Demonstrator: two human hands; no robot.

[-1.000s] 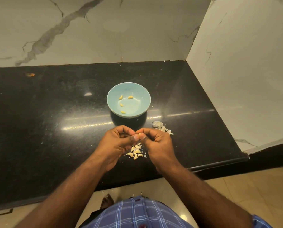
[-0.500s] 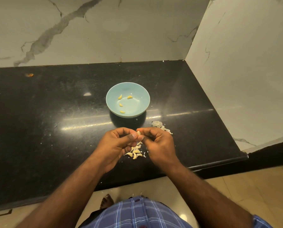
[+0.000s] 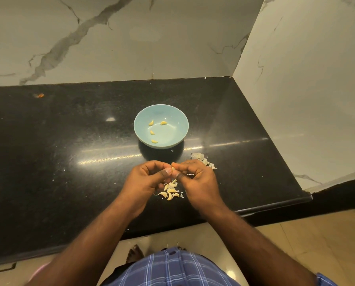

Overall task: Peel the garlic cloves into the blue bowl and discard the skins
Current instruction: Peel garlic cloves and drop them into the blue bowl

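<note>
I've got a black polished stone countertop [image 3: 48, 162] filling most of the view, w/ light streaks reflected across it and a small orange speck [image 3: 39, 95] near the back-left edge. Behind it and on the right, white marble-look wall panels [image 3: 110, 38] w/ grey veins meet at a corner. Below the counter edge I see beige floor tiles [image 3: 317, 244], a bare foot [image 3: 134, 253] and blue plaid fabric [image 3: 168, 269] at the bottom centre.
</note>
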